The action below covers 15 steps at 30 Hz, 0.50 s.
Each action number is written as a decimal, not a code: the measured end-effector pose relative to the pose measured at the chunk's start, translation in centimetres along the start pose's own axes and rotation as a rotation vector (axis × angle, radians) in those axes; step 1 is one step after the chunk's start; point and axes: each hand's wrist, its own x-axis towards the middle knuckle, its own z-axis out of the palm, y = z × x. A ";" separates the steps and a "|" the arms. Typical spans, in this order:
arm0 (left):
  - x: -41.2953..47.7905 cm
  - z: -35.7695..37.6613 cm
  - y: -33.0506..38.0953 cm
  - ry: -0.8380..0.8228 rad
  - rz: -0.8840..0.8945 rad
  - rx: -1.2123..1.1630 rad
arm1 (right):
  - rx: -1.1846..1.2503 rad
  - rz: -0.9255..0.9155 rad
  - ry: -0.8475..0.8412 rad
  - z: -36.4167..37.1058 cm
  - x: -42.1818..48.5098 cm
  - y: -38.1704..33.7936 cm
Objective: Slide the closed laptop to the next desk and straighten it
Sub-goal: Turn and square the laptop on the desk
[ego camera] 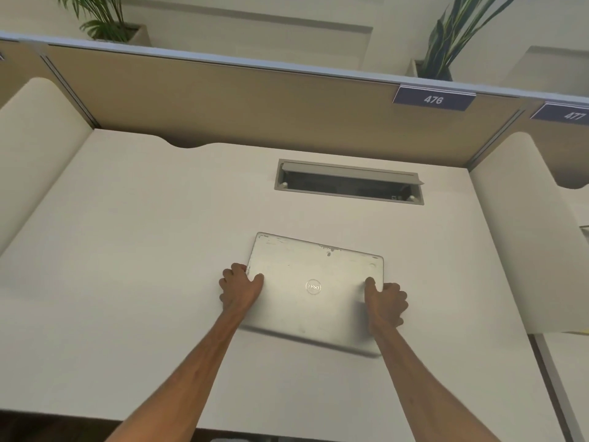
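Note:
A closed silver laptop (314, 288) with a round logo on its lid lies on the white desk (143, 250), right of centre and turned a little clockwise. Its near edge seems slightly raised, with a shadow under it. My left hand (239, 287) grips the laptop's left edge, thumb on the lid. On the right edge my right hand (387, 303) holds it the same way. Both forearms reach in from the bottom of the view.
An open cable hatch (349, 183) is set in the desk beyond the laptop. Cream side dividers (522, 234) stand at left and right, a tan back panel (255, 103) behind. Labels 476 (433, 98) and 477 mark the desks; the neighbouring desk (570, 362) shows at far right.

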 end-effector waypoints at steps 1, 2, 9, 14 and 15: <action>-0.1 -0.1 -0.1 0.009 0.021 0.009 | -0.012 -0.020 0.018 0.0 -0.2 0.4; -0.2 -0.3 -0.2 0.005 0.036 -0.004 | -0.025 -0.042 0.036 0.0 -0.4 0.8; 0.7 -2.8 -0.6 -0.265 -0.022 -0.375 | -0.189 -0.185 0.044 -0.4 -1.0 2.3; 1.0 -4.8 -0.8 -0.398 -0.152 -0.591 | 0.028 -0.178 -0.045 -2.3 0.9 2.6; 1.1 -4.9 -0.8 -0.400 -0.157 -0.598 | 0.078 -0.146 -0.060 -2.6 1.2 2.5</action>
